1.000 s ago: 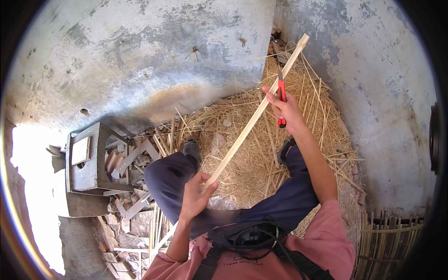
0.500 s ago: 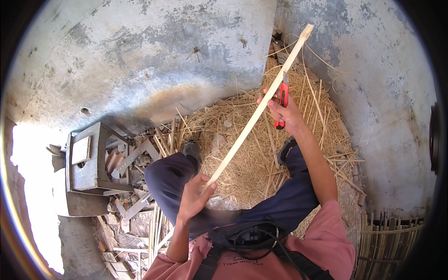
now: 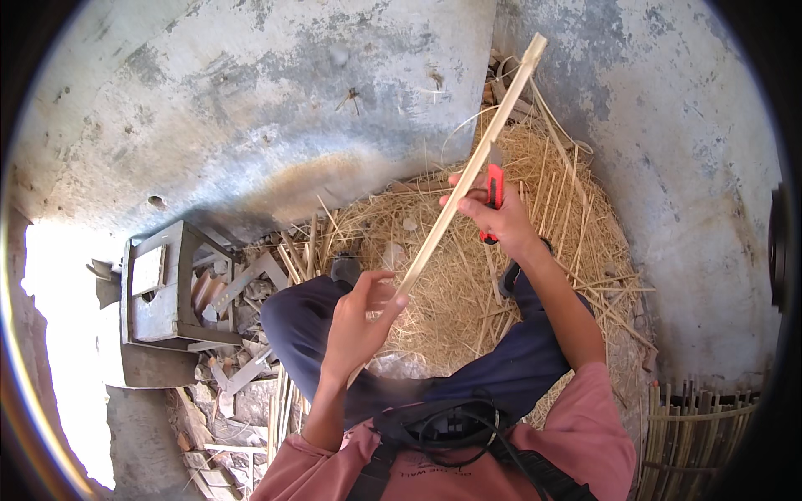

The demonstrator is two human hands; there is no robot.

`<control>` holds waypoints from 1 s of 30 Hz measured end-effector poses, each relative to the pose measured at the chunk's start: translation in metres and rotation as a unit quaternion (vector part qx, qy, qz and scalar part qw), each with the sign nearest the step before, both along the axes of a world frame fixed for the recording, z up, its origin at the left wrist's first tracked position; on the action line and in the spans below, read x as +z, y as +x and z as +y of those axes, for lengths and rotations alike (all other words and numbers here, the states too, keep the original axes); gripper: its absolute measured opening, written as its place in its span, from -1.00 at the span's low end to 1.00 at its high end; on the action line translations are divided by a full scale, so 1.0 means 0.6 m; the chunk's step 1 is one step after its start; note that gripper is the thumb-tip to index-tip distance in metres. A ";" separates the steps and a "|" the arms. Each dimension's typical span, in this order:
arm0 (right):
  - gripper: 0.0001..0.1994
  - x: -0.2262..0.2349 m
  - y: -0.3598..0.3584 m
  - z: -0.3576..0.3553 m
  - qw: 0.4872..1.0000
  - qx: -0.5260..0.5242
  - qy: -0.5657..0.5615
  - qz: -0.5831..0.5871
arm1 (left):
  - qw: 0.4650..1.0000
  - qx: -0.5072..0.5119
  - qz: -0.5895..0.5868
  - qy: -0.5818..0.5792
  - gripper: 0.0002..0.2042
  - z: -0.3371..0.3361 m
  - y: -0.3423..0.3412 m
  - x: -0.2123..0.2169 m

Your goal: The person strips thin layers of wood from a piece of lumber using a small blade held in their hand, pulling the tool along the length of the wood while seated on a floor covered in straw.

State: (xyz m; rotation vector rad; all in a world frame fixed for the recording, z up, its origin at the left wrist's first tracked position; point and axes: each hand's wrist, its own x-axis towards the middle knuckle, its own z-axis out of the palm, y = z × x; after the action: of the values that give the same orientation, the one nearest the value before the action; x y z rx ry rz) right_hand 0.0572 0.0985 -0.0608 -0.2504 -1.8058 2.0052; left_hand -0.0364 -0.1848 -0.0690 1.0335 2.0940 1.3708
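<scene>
A long, pale bamboo strip slants from lower left to upper right in front of me. My left hand is loosely round its near part, the strip passing between thumb and curved fingers, which are a little blurred. The lower end runs down past this hand. My right hand is closed on a red and black utility knife, its fingers reaching under the strip at the middle. The knife's blade points up, close beside the strip. Thin curled slivers show near the strip's far part.
Straw-like shavings cover the ground between my legs. A grey wooden frame box stands at the left near rubble and loose slats. Painted walls rise ahead and on the right. A slatted bamboo basket sits at lower right.
My left hand has moved up and right along the strip, its fingers looser. My right hand with the knife has shifted slightly left and down. The strip's far tip has moved slightly left.
</scene>
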 end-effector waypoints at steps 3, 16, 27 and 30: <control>-0.62 0.003 -0.002 -0.018 0.999 0.029 0.044 -0.008 | 0.996 -0.029 0.011 0.083 -0.68 0.045 -0.006 -0.003; -0.64 0.014 0.019 0.011 0.965 -0.119 0.234 -0.002 | 0.979 -0.100 -0.177 0.032 -0.79 0.017 -0.003 -0.025; -0.66 0.015 0.027 0.027 0.994 -0.092 0.001 0.059 | 0.976 -0.153 -0.153 -0.034 -0.79 -0.066 0.000 -0.061; -0.66 0.015 0.023 0.019 0.989 -0.094 -0.037 0.105 | 0.971 -0.176 -0.148 -0.059 -0.85 -0.076 -0.001 -0.058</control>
State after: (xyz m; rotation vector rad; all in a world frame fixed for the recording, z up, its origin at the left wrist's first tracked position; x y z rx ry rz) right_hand 0.0712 0.1100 -0.0521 -0.2141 -1.5225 1.8910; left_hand -0.0373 -0.2305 -0.1040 1.0225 1.6597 1.1301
